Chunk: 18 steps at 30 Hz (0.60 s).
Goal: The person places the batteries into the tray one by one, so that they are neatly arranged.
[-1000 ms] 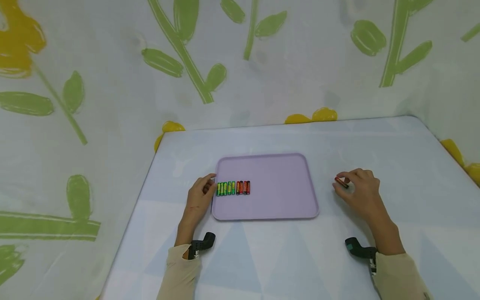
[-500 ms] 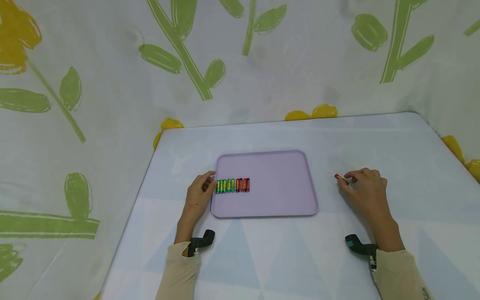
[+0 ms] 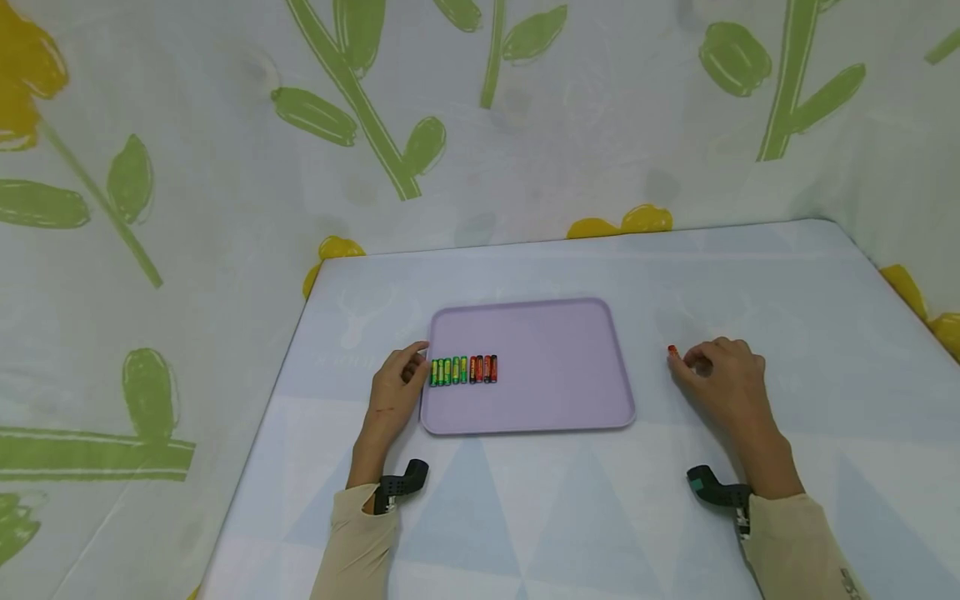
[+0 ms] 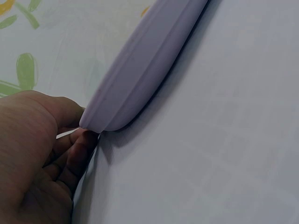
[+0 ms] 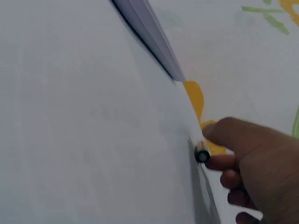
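A lilac tray (image 3: 555,367) lies on the table, with a row of green batteries (image 3: 447,371) and red batteries (image 3: 483,368) standing side by side in its left half. My left hand (image 3: 397,383) is at the tray's left edge; in the left wrist view the thumb (image 4: 70,112) meets the rim from above and the fingers curl under it. Well to the right of the tray, my right hand (image 3: 723,379) pinches one red battery (image 3: 672,351) between thumb and finger. Its dark end (image 5: 202,156) faces the camera in the right wrist view, low over the cloth.
A pale cloth with light blue triangles covers the table (image 3: 555,517). Behind and to the left hangs a white curtain (image 3: 225,208) printed with green leaves and yellow flowers. Each wrist wears a black camera mount, such as the right one (image 3: 718,490).
The red battery has turned in my right fingers and is now mostly hidden, only its red end showing in the head view. My left hand keeps its place at the tray.
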### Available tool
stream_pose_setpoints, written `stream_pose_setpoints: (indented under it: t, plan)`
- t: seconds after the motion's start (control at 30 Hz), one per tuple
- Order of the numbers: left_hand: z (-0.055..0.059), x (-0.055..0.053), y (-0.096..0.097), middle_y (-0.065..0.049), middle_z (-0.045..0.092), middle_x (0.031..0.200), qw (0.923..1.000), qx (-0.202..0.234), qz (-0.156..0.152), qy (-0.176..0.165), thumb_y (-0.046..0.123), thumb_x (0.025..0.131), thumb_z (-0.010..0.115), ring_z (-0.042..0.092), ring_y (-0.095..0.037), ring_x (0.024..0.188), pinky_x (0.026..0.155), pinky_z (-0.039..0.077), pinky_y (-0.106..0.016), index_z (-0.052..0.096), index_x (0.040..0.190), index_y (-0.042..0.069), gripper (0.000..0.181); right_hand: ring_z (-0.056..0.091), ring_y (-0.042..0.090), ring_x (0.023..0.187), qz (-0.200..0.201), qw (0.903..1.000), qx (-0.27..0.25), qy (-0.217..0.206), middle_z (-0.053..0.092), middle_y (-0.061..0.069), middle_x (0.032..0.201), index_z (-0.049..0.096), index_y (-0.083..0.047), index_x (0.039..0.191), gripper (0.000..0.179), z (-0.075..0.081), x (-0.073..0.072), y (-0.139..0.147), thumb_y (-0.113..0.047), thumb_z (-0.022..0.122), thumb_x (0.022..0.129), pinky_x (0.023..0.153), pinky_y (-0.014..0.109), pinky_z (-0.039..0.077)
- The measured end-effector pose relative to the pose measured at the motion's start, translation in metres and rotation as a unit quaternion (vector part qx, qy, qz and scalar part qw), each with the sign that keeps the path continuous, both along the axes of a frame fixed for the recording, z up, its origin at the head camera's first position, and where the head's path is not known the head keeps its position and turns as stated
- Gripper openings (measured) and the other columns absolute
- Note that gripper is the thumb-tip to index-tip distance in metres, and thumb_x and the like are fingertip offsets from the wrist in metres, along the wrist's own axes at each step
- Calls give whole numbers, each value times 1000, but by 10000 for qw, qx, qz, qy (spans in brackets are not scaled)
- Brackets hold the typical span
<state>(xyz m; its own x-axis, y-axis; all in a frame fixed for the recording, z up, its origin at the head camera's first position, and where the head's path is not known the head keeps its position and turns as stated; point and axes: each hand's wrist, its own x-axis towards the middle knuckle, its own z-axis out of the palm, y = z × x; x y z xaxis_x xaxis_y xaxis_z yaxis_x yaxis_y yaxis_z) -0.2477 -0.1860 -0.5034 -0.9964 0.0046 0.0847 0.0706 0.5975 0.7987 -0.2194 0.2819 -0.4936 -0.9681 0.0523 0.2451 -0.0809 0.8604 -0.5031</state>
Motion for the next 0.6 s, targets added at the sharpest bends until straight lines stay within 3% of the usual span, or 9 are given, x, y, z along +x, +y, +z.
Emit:
stream_pose_setpoints:
  t: [0.2,0.43,0.6]
  plan:
    - [-1,0,0,-6,60,111,10000,24,-20,40,16,102,60,54,-17,93,81,46,-31,59,139,13,37,44,41,103,813,9960,-56,-366,57,12,94,68,-2,112,32,9,2,15,-18,78,87,81,57,35]
    - [1,-1,-2,-6,60,111,9999,93,-2,59,16,102,59,54,-17,93,81,45,-32,60,138,13,36,43,39,103,1373,9900,-161,-267,56,12,98,65,-3,120,41,7,-4,24,-8,79,83,82,50,34]
    - [4,1,-1,-8,59,112,9999,138,-50,-12,15,103,59,53,-18,94,82,45,-33,59,139,12,36,43,33,101,1550,9863,-128,-551,57,11,102,63,-7,126,45,6,-12,31,-11,79,84,79,46,34]
